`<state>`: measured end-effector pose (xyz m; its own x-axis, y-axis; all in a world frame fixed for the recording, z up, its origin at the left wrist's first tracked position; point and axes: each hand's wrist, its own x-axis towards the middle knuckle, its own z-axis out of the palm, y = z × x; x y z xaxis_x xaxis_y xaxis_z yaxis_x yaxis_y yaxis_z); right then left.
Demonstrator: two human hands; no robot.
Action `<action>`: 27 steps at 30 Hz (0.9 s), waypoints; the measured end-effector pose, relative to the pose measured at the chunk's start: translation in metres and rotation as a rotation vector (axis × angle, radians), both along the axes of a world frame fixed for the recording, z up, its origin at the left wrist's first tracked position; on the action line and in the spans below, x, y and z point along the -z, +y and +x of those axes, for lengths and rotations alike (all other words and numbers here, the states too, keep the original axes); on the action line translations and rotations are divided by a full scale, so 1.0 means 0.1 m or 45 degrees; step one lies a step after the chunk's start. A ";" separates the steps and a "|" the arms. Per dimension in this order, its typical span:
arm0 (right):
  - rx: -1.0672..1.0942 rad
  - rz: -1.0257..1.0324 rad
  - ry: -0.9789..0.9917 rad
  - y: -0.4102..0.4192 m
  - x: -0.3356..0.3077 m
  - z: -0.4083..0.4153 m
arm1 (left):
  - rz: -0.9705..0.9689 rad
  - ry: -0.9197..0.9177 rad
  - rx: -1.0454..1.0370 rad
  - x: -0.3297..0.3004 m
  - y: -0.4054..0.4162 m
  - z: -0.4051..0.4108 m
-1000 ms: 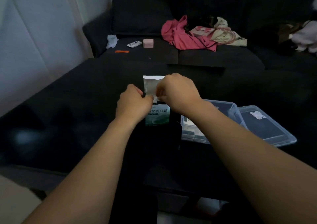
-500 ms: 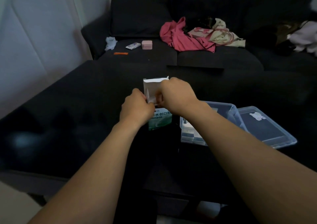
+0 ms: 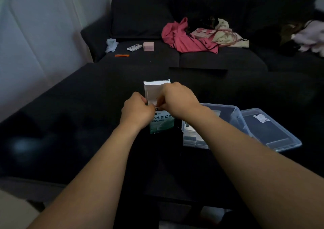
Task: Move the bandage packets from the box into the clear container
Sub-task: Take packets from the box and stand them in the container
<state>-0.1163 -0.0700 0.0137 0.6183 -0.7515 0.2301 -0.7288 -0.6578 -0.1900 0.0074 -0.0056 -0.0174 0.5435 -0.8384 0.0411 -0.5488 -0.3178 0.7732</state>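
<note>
A white and green bandage box (image 3: 162, 123) stands upright on the dark table, its top flap (image 3: 156, 87) raised. My left hand (image 3: 137, 110) grips the box's upper left side. My right hand (image 3: 177, 99) is closed at the box's open mouth, fingertips pinched on something there that I cannot make out. To the right sits the clear container (image 3: 235, 112), with some white packets (image 3: 190, 139) lying in its near end; my right forearm covers part of it.
The container's clear lid (image 3: 270, 130) lies flat to its right. Behind the table is a dark sofa with pink clothing (image 3: 185, 37), a small pink case (image 3: 148, 46), a white packet (image 3: 134, 47) and an orange strip (image 3: 122, 55).
Both hands and the box sit slightly lower in view than a second ago. The right hand's fingers have closed down at the box's opening. The left hand keeps its hold.
</note>
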 end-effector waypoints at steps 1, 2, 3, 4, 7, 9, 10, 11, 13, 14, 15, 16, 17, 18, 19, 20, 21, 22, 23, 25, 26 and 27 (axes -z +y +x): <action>0.001 -0.010 -0.029 0.01 0.00 -0.01 | -0.004 -0.003 -0.011 -0.01 0.01 0.00; 0.003 -0.020 -0.063 0.01 0.00 -0.02 | -0.001 -0.004 -0.027 -0.01 0.01 0.00; 0.009 -0.032 -0.090 0.02 -0.02 -0.04 | 0.003 -0.001 -0.044 -0.02 0.01 -0.01; 0.013 -0.052 -0.110 0.02 -0.04 -0.05 | 0.009 0.006 -0.058 -0.02 0.01 -0.01; -0.032 -0.122 -0.170 0.05 -0.14 -0.11 | 0.012 0.000 -0.096 -0.06 0.01 -0.03; -0.049 -0.144 -0.243 0.06 -0.20 -0.16 | 0.003 -0.024 -0.124 -0.09 0.02 -0.08; -0.045 -0.142 -0.295 0.05 -0.22 -0.20 | -0.018 -0.034 -0.139 -0.11 0.03 -0.10; -0.035 -0.131 -0.358 0.04 -0.23 -0.24 | -0.051 -0.046 -0.155 -0.14 0.05 -0.13; -0.021 -0.120 -0.509 0.00 -0.24 -0.31 | -0.156 -0.078 -0.170 -0.16 0.07 -0.15; -0.022 -0.103 -0.581 -0.02 -0.25 -0.35 | -0.232 -0.092 -0.178 -0.17 0.07 -0.15; -0.030 -0.059 -0.657 -0.01 -0.27 -0.39 | -0.328 -0.109 -0.187 -0.17 0.07 -0.16; -0.041 0.008 -0.736 0.00 -0.29 -0.43 | -0.431 -0.129 -0.193 -0.18 0.08 -0.16; -0.046 0.078 -0.813 0.01 -0.32 -0.47 | -0.539 -0.148 -0.189 -0.19 0.09 -0.17; -0.044 0.148 -0.884 0.03 -0.35 -0.51 | -0.646 -0.165 -0.169 -0.21 0.10 -0.18; -0.038 0.222 -0.939 0.04 -0.38 -0.56 | -0.743 -0.182 -0.136 -0.22 0.11 -0.20; -0.041 0.308 -0.977 0.05 -0.40 -0.61 | -0.823 -0.198 -0.097 -0.24 0.13 -0.22; -0.055 0.401 -0.996 0.05 -0.42 -0.64 | -0.884 -0.201 -0.042 -0.26 0.14 -0.25; -0.076 0.499 -1.003 0.06 -0.43 -0.69 | -0.915 -0.193 0.027 -0.27 0.16 -0.29; -0.097 0.591 -0.994 0.07 -0.43 -0.74 | -0.913 -0.171 0.116 -0.29 0.18 -0.34; -0.135 0.729 -0.949 0.11 -0.42 -0.82 | -0.785 -0.086 0.337 -0.31 0.21 -0.45; -0.146 0.768 -0.934 0.12 -0.40 -0.86 | -0.685 -0.027 0.447 -0.30 0.22 -0.50; -0.140 0.796 -0.929 0.14 -0.39 -0.90 | -0.589 0.034 0.532 -0.29 0.22 -0.56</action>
